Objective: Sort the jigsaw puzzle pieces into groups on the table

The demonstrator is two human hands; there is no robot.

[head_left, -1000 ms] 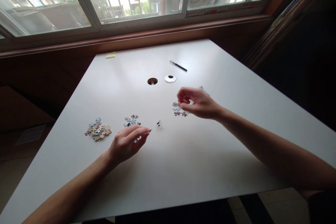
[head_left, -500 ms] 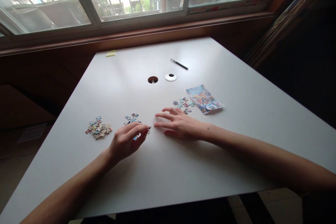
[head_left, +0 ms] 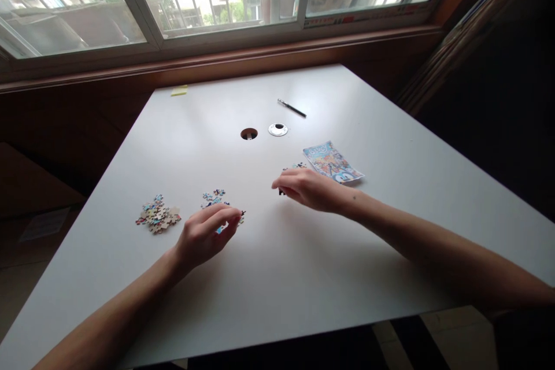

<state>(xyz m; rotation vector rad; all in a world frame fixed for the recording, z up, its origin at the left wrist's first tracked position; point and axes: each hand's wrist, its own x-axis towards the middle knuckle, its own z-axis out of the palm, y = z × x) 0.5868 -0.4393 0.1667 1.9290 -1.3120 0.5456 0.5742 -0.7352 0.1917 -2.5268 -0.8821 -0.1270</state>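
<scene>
My left hand [head_left: 210, 231] is pinched, thumb against fingers, on a small dark jigsaw piece [head_left: 243, 213] at its fingertips. Under and behind that hand lies a loose group of blue-toned jigsaw pieces [head_left: 215, 196], partly covered by the fingers. Farther left sits a heaped pile of jigsaw pieces [head_left: 158, 215], many with the plain beige side up. My right hand [head_left: 306, 188] is curled with its fingers together, and a dark jigsaw piece [head_left: 281, 191] shows just beneath the fingertips. Behind it, more pieces [head_left: 299, 166] are mostly hidden by the hand.
A colourful printed picture sheet [head_left: 333, 162] lies right of the right hand. Farther back on the white table [head_left: 260, 300] are a pen [head_left: 292, 108], a round cable hole [head_left: 248, 134], its metal cover [head_left: 278, 129] and a yellow sticky note [head_left: 179, 91]. A window runs behind.
My right hand has gone from spread fingers to curled ones, shifting slightly right and back, with a dark piece now showing under it. My left hand keeps its pinch. The view has shifted slightly.
</scene>
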